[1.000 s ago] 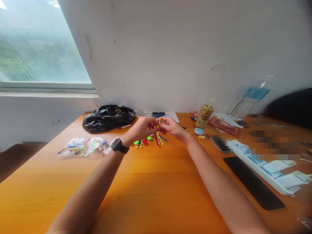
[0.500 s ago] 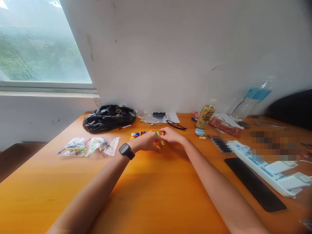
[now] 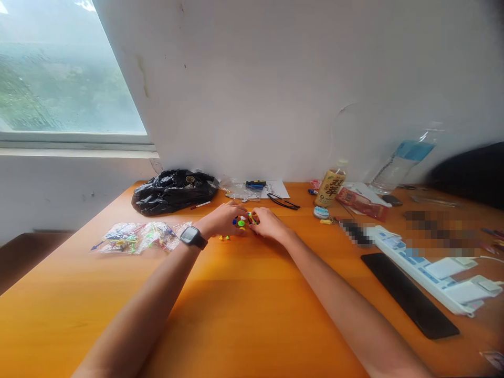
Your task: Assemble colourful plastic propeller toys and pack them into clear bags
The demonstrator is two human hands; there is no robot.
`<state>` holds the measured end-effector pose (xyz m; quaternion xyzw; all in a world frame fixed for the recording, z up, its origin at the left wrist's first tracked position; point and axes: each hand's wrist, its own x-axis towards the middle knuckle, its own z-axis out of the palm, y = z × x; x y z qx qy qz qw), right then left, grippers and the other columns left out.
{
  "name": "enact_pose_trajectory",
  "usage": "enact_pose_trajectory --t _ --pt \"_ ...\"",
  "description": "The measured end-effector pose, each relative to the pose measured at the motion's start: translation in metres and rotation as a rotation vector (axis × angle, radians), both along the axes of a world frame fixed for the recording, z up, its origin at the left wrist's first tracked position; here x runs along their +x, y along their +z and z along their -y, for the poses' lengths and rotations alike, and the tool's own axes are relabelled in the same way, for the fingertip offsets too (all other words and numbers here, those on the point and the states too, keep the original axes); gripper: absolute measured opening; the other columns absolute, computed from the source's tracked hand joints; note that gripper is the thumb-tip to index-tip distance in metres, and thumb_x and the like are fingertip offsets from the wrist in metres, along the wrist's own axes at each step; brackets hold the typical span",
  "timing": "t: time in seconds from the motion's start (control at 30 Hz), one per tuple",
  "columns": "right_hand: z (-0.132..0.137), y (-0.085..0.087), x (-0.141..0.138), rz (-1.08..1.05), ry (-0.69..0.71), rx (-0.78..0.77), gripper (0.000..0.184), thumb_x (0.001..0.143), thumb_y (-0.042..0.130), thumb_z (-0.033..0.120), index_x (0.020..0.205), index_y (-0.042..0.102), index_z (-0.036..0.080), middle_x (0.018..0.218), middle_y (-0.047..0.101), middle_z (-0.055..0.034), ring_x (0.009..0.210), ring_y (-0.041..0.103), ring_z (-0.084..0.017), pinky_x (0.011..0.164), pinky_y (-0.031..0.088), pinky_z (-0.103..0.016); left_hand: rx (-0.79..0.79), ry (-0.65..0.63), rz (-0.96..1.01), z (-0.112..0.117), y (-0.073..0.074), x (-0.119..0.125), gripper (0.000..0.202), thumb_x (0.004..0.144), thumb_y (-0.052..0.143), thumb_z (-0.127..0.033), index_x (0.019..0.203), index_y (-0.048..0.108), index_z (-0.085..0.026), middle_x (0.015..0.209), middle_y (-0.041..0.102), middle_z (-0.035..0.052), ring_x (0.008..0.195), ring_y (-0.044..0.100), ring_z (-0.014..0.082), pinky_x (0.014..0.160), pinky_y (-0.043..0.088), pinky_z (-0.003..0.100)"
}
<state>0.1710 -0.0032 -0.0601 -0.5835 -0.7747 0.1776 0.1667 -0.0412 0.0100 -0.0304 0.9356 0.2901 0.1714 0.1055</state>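
Both my hands rest far out on the orange table [image 3: 244, 304], side by side over a small heap of coloured plastic pieces [image 3: 241, 222] in green, blue and yellow. My left hand [image 3: 224, 219], with a black watch on its wrist, curls its fingers down onto the pieces. My right hand [image 3: 265, 223] pinches at the same heap from the right. What each hand grips is too small to make out. One yellow piece [image 3: 224, 238] lies just in front of my left hand.
Clear bags of coloured parts [image 3: 142, 236] lie left of my hands, a black plastic bag [image 3: 173, 190] behind them. Glasses [image 3: 283, 201], a drink bottle [image 3: 331, 186], a tipped water bottle [image 3: 401, 163], a white power strip [image 3: 429, 268] and a black pad [image 3: 409, 294] sit to the right.
A second ago my hands were raised, holding coloured sticks between them. They came down to the table and shifted slightly left and away onto the heap of pieces.
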Motion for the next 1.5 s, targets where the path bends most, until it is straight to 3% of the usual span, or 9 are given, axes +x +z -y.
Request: enact_pose_trajectory --t 0.17,0.27,0.4,0.63,0.77,0.9,1.03,1.3,1.5 --pt "0.002 -0.003 -0.008 -0.124 0.061 -0.083 0.018 0.079 0.081 0.023 0.075 0.064 0.02 0.068 0.069 -0.0038 0.063 0.061 -0.018 0.057 0.036 -0.027 -0.105 0.044 -0.054 -0.001 -0.001 -0.004 0.029 0.08 0.081 -0.041 0.104 0.08 -0.024 0.099 0.077 0.0055 0.088 0.071 0.022 0.08 0.052 0.028" --pt "0.002 -0.004 -0.012 -0.172 0.079 -0.085 0.014 0.079 0.08 0.023 0.078 0.066 0.019 0.072 0.072 -0.0042 0.066 0.063 -0.018 0.056 0.037 -0.026 -0.098 0.053 -0.042 -0.004 0.001 -0.01 0.039 0.079 0.081 -0.041 0.114 0.079 -0.024 0.106 0.078 0.0067 0.095 0.072 0.0238 0.084 0.052 0.029" --pt "0.0 -0.008 -0.014 -0.196 0.043 -0.072 0.013 0.083 0.076 0.022 0.092 0.069 0.018 0.082 0.074 -0.005 0.068 0.064 -0.017 0.057 0.04 -0.024 -0.106 0.121 0.011 -0.009 0.006 -0.023 0.039 0.092 0.068 -0.048 0.12 0.077 -0.022 0.118 0.078 0.0091 0.105 0.072 0.0255 0.092 0.053 0.031" --pt "-0.003 -0.012 -0.013 -0.176 0.005 -0.054 0.024 0.077 0.078 0.014 0.1 0.071 0.018 0.082 0.072 -0.004 0.068 0.062 -0.016 0.058 0.04 -0.024 -0.123 0.232 0.041 -0.013 0.006 -0.035 0.038 0.096 0.062 -0.045 0.121 0.076 -0.02 0.116 0.079 0.0098 0.097 0.076 0.0252 0.094 0.056 0.033" --pt "-0.002 -0.01 -0.01 -0.164 -0.009 -0.029 0.023 0.079 0.073 0.009 0.099 0.072 0.018 0.083 0.072 -0.005 0.069 0.062 -0.017 0.059 0.038 -0.024 -0.126 0.162 0.049 -0.013 -0.001 -0.025 0.035 0.1 0.056 -0.038 0.123 0.076 -0.022 0.123 0.078 0.009 0.112 0.073 0.0248 0.099 0.054 0.033" --pt "-0.002 -0.011 -0.01 -0.179 -0.013 -0.012 0.021 0.082 0.069 0.008 0.1 0.071 0.018 0.084 0.072 -0.0058 0.07 0.062 -0.016 0.059 0.039 -0.024 -0.149 0.043 0.05 -0.012 -0.009 -0.014 0.028 0.1 0.057 -0.038 0.112 0.08 -0.026 0.107 0.081 0.0055 0.097 0.075 0.021 0.088 0.055 0.026" --pt "-0.003 -0.013 -0.012 -0.213 0.023 -0.015 0.019 0.086 0.069 0.015 0.104 0.071 0.018 0.083 0.072 -0.0046 0.068 0.063 -0.016 0.059 0.041 -0.023 -0.119 0.113 0.045 -0.013 -0.013 -0.013 0.026 0.098 0.059 -0.036 0.108 0.081 -0.025 0.103 0.081 0.0064 0.088 0.074 0.0204 0.08 0.054 0.025" --pt "-0.004 -0.019 -0.015 -0.266 0.115 0.025 0.022 0.082 0.07 0.009 0.103 0.071 0.016 0.091 0.072 -0.0056 0.076 0.064 -0.016 0.068 0.047 -0.023 -0.124 0.156 -0.001 -0.019 -0.011 -0.022 0.033 0.094 0.057 -0.025 0.119 0.078 -0.024 0.11 0.081 0.0066 0.096 0.075 0.0215 0.088 0.055 0.027" --pt "-0.004 -0.021 -0.017 -0.293 0.141 0.039 0.023 0.086 0.067 0.008 0.107 0.069 0.016 0.094 0.071 -0.0062 0.077 0.064 -0.016 0.07 0.048 -0.024 -0.151 0.222 0.035 -0.016 -0.001 -0.032 0.034 0.094 0.058 -0.031 0.12 0.077 -0.021 0.115 0.08 0.0081 0.096 0.076 0.0224 0.089 0.057 0.028"
